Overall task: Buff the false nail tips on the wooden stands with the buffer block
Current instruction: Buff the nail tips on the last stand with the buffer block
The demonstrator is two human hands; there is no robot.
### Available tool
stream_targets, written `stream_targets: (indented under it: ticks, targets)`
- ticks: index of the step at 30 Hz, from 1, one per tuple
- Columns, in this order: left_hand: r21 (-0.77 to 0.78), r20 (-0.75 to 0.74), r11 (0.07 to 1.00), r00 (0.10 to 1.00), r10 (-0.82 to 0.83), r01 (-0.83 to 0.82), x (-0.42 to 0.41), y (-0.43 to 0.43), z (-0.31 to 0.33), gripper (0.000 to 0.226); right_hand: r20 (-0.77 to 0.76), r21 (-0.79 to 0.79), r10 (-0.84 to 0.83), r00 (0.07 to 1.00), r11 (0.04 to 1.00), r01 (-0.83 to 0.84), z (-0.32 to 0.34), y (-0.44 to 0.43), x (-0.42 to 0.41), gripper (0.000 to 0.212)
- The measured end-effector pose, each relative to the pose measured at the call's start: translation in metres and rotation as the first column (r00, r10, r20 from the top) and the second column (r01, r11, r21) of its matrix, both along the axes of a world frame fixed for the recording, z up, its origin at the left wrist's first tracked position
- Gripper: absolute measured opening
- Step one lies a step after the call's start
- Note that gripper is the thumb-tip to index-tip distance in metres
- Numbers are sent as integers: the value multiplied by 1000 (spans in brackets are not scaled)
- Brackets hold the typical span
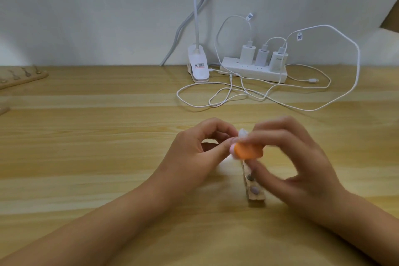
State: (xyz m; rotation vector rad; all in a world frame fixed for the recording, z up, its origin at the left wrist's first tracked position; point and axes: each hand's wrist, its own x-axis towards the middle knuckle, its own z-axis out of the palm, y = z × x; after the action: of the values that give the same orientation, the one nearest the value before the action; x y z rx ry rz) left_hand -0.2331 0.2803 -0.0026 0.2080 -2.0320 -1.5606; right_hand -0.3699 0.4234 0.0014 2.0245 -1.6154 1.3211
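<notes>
Worktop (108, 157): pale wood grain, carrying every item listed; places are given from the near wooden stand (255, 195).

Power strip (248, 70): white, well beyond the stand against the wall. It holds three white chargers (246, 55) side by side, each with a lead plugged in.

Charging cables (312, 110): white, looped loosely on the worktop between the strip and the stand.

Clip lamp (198, 67): white clamp base, beyond the stand and to its left, with the neck rising out of view.

Second wooden stand (23, 79): far left of the near stand, carrying a row of small tips.

Left hand (194, 153): just left of the stand's far end. Its fingers are curled and its grip is a thumb-and-forefinger pinch on the false nail tip (243, 133).

Right hand (302, 162): over the stand, blurred, with its grip closed around the buffer block (248, 151).

Near wooden stand: a narrow bar lying end-on, with two grey studs showing on top.

Buffer block: orange, touching the nail tip at the stand's far end.
</notes>
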Motion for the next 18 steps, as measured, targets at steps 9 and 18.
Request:
stream_targets:
  ticks: [9, 18]
  targets:
    - [46, -15, 998, 999, -49, 49, -1, 0, 0, 7, 361, 22, 66, 930, 997, -80, -2, -5, 4, 20]
    - [53, -15, 998, 999, -34, 35, -1, 1, 1, 4, 321, 47, 38, 946, 997, -56, -2, -4, -1, 20]
